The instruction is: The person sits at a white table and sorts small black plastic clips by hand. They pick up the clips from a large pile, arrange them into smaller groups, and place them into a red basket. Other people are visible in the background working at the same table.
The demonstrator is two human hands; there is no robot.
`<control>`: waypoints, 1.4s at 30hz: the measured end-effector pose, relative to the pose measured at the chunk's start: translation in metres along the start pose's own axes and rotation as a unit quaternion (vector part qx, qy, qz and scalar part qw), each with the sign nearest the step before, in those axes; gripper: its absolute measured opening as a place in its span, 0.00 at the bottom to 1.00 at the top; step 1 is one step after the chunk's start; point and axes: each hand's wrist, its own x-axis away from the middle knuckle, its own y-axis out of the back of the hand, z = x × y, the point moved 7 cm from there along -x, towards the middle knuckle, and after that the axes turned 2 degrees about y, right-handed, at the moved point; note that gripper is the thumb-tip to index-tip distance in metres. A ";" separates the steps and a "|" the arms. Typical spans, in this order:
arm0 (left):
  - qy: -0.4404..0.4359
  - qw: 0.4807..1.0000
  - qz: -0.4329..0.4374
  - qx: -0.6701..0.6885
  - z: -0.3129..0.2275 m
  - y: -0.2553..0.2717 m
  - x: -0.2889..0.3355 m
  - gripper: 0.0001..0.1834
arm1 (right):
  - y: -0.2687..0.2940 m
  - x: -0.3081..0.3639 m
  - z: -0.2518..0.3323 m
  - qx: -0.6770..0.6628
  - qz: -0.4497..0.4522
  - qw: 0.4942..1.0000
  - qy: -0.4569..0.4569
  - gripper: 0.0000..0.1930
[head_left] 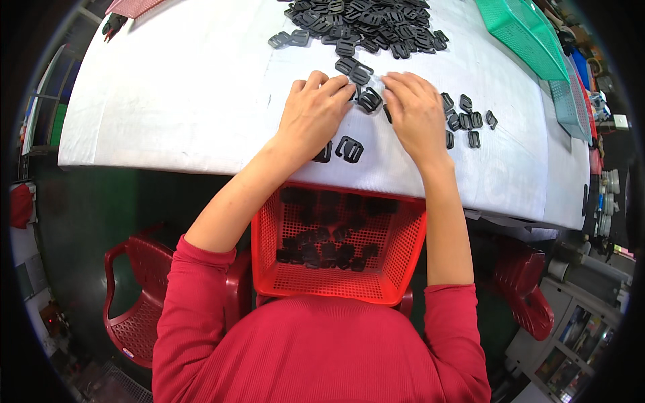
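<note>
My left hand point(314, 113) has its fingers bent down over the white tabletop, the tips closed at a black plastic strap buckle that is mostly hidden by them. Between my hands lies another black buckle point(369, 99), with overlapping buckles point(354, 68) just beyond. Opposite, my right hand point(415, 111) reaches in with its fingers loosely stretched and the thumb apart. Part of a dark buckle point(388, 113) shows under its thumb side; whether the hand touches it I cannot tell. Nearer me, one buckle point(349, 149) lies flat, beside another partly covered by my left wrist.
A large heap of black buckles point(366, 27) covers the table's far middle. Several buckles point(465, 121) lie right of my right hand. Below the table's front edge, a red basket point(401, 272) holds more black pieces. Green basket point(527, 40) stands far right; dark red chairs point(144, 302) flank me.
</note>
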 end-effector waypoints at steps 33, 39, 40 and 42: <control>-0.059 0.995 0.011 -0.075 0.048 -0.031 -0.067 0.12 | 0.010 0.021 0.029 -0.059 0.024 0.998 0.024 0.10; -0.086 0.993 -0.042 -0.068 0.048 -0.032 -0.068 0.10 | 0.021 0.049 0.013 -0.014 -0.015 0.999 -0.043 0.11; -0.094 0.992 -0.038 -0.076 0.048 -0.033 -0.069 0.10 | 0.022 0.052 0.015 -0.031 -0.013 0.999 -0.037 0.11; -0.051 0.997 -0.040 -0.036 0.051 -0.028 -0.069 0.09 | 0.023 0.043 0.012 -0.071 -0.014 0.996 -0.045 0.13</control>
